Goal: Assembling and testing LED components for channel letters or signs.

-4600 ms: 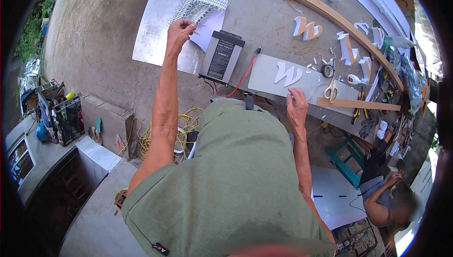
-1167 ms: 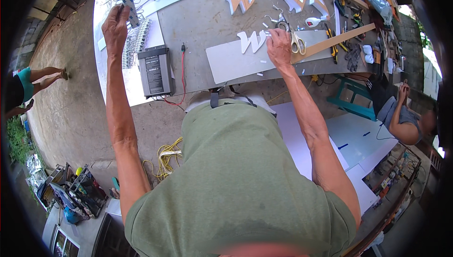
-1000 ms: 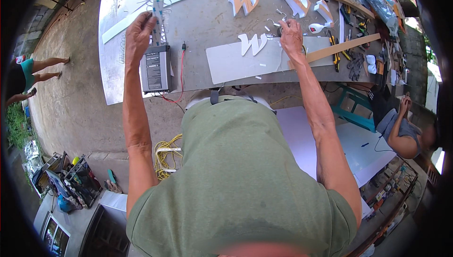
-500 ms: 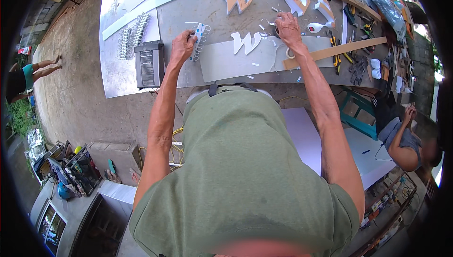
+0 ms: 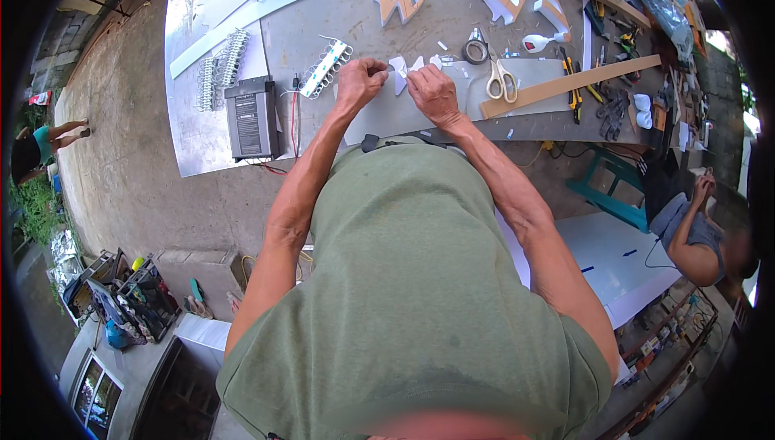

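Observation:
My left hand (image 5: 362,81) is closed in a pinch at the left edge of a white W-shaped letter (image 5: 398,74). My right hand (image 5: 434,94) has its fingers bent together over the letter's right part, hiding some of it. Whatever small piece either hand may hold is hidden. The letter lies on a grey sheet (image 5: 379,119). A string of white light modules with looped wire (image 5: 326,71) rests just left of my left hand. To the right of my right hand lie scissors (image 5: 501,85) with pale handles and a dark round roll (image 5: 475,51).
A grey power supply box (image 5: 253,120) and coiled module strings (image 5: 224,71) stand at left. Wood-faced letters (image 5: 399,4), a white glue bottle (image 5: 539,42) and a brown strip (image 5: 571,86) lie beyond and right. Pliers (image 5: 572,89) are farther right. Another person (image 5: 696,238) sits at right.
My left hand has let go of the module string and moved right to the white letter. My right hand has come left and nearer to that letter, uncovering the scissors and roll.

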The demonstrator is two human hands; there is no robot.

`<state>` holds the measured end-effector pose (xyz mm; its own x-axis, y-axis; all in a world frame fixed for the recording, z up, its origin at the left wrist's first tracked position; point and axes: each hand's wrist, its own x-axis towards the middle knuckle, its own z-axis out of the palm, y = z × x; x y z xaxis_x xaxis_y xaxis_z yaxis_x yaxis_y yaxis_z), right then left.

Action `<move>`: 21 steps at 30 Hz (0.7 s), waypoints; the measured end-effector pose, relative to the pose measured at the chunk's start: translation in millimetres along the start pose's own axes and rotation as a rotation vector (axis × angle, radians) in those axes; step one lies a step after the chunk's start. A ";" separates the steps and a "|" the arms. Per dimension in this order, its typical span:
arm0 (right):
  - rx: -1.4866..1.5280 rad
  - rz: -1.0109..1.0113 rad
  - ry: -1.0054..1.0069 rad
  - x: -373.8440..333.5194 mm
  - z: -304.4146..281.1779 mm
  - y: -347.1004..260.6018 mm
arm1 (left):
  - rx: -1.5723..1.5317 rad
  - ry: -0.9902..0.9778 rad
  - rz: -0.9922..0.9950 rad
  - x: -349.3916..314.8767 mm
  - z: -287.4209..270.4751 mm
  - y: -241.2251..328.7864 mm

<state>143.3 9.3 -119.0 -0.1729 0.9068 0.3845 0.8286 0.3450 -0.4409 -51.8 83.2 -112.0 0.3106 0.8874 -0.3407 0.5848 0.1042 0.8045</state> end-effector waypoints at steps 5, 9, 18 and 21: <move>-0.029 -0.031 -0.030 0.4 7.9 4.7 | 0.052 0.124 0.158 13.0 14.9 4.7; -0.036 -0.007 -0.028 4.3 14.9 5.3 | 0.106 0.138 0.271 18.9 17.9 4.4; -0.064 0.131 -0.022 9.3 25.0 -0.8 | 0.016 0.107 0.125 26.4 18.8 7.1; -0.030 0.217 -0.048 8.4 24.1 -1.7 | 0.024 0.067 0.059 31.4 14.4 10.5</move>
<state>127.6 22.2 -134.6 -0.0134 0.9698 0.2436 0.8647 0.1336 -0.4842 -25.2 105.7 -121.2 0.2950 0.9197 -0.2592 0.5851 0.0406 0.8100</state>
